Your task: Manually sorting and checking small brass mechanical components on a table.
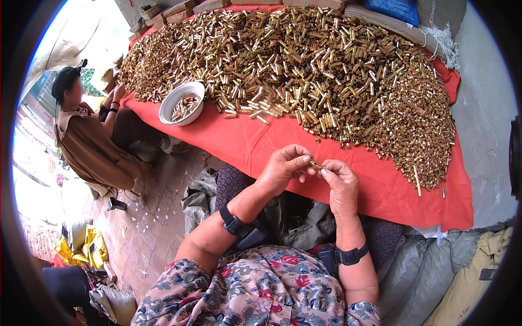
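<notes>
Just in front of the red cloth's near edge, my left hand [285,167] and my right hand [341,187] meet over a small gold-coloured metal tube [315,164]. Thumb and fingers of each hand pinch it from opposite ends. Whether it is one piece or two fitted together is too small to tell. Beyond my hands spreads a large heap of similar gold and brownish metal tubes [283,60]. Much smaller gold pieces [416,130] cover its right side. A white bowl [165,113] with several tubes inside stands left of the heap's near edge.
Red cloth [239,138] lies under the heap, with bricks [212,5] along its far edge. A pale stick [417,182] rests near the right corner. Another person [89,130] sits at the left end, hands at the heap. Grey sacks [418,277] stand at my right.
</notes>
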{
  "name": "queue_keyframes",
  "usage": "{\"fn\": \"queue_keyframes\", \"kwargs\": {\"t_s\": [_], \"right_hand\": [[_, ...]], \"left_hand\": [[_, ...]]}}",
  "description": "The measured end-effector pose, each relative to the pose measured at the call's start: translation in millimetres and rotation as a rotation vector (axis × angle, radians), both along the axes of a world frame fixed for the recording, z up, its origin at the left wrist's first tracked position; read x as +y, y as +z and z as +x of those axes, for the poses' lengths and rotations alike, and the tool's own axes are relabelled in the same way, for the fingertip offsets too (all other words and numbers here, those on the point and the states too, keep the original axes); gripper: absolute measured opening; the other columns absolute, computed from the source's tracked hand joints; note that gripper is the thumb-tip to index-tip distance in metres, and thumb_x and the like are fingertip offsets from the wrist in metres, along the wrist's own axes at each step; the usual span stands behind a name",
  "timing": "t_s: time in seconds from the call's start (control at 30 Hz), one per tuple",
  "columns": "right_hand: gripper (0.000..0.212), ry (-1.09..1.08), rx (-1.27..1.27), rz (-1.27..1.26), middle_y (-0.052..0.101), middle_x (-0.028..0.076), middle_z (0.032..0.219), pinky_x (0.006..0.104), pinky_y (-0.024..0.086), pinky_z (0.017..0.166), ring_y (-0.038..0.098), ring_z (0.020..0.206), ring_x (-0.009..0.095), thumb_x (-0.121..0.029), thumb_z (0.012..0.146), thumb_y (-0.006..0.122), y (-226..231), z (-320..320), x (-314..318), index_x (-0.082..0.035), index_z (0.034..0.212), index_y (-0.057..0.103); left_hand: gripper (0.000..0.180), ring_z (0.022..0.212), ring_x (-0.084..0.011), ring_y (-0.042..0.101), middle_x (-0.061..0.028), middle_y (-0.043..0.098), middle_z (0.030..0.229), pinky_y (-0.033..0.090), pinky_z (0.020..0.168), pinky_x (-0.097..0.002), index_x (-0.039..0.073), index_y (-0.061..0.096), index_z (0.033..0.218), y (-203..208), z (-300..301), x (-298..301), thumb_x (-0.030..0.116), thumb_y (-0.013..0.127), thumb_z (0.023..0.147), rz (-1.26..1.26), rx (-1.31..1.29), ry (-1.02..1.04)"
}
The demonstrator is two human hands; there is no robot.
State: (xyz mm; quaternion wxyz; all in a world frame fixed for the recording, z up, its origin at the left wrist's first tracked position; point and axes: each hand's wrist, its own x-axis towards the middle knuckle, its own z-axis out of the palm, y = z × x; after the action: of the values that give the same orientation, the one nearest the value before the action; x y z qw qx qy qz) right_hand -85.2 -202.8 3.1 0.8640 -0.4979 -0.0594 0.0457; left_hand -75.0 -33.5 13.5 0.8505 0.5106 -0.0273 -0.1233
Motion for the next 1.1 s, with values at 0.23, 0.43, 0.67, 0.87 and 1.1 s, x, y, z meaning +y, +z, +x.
{"fn": "queue_keyframes", "kwargs": {"t_s": [0.23,0.43,0.67,0.87,1.1], "right_hand": [[0.007,-0.111,-0.068,0.003,0.059,0.004,0.090,0.0230,0.046,0.077,0.056,0.083,0.010,0.005,0.081,0.060,-3.3,-5.2,6.7,0.000,0.086,0.060],[0.006,-0.120,-0.012,0.122,0.058,0.003,0.090,0.0237,0.043,0.080,0.054,0.084,0.010,0.004,0.082,0.061,-0.4,-8.5,9.8,-0.001,0.086,0.061],[0.007,-0.139,-0.041,0.151,0.058,0.003,0.090,0.0245,0.043,0.080,0.054,0.083,0.010,0.005,0.081,0.059,-1.5,-11.6,10.3,0.000,0.086,0.060],[0.008,-0.205,-0.189,-0.025,0.058,0.005,0.093,0.0236,0.044,0.078,0.053,0.084,0.010,0.007,0.082,0.058,-0.5,-13.7,7.7,0.000,0.086,0.060],[0.009,-0.196,0.011,0.235,0.056,0.006,0.095,0.0222,0.045,0.075,0.053,0.084,0.010,0.009,0.082,0.056,0.2,-15.0,8.3,0.001,0.086,0.058]], "left_hand": [[0.010,0.076,-0.0144,0.064,-0.0088,0.064,0.087,0.052,0.057,-0.0227,0.003,0.055,0.099,-5.2,-4.7,-5.5,0.011,0.054,0.092,-0.008,-0.070,0.033],[0.011,0.080,-0.0179,0.064,-0.0114,0.063,0.092,0.054,0.060,-0.0271,0.003,0.055,0.101,-12.9,-5.0,-8.2,0.010,0.055,0.092,-0.078,-0.208,0.052],[0.011,0.080,-0.0202,0.065,-0.0130,0.063,0.091,0.054,0.060,-0.0285,0.003,0.055,0.099,-19.5,-7.7,-10.8,0.010,0.056,0.091,-0.109,-0.258,0.067],[0.011,0.081,-0.0188,0.065,-0.0118,0.064,0.091,0.055,0.062,-0.0279,0.001,0.055,0.099,-19.1,-10.3,-14.0,0.010,0.055,0.092,-0.130,-0.270,0.080],[0.012,0.081,-0.0191,0.065,-0.0129,0.064,0.094,0.055,0.063,-0.0284,0.001,0.055,0.099,-16.1,-12.2,-22.6,0.010,0.056,0.091,-0.151,-0.275,0.094]]}}
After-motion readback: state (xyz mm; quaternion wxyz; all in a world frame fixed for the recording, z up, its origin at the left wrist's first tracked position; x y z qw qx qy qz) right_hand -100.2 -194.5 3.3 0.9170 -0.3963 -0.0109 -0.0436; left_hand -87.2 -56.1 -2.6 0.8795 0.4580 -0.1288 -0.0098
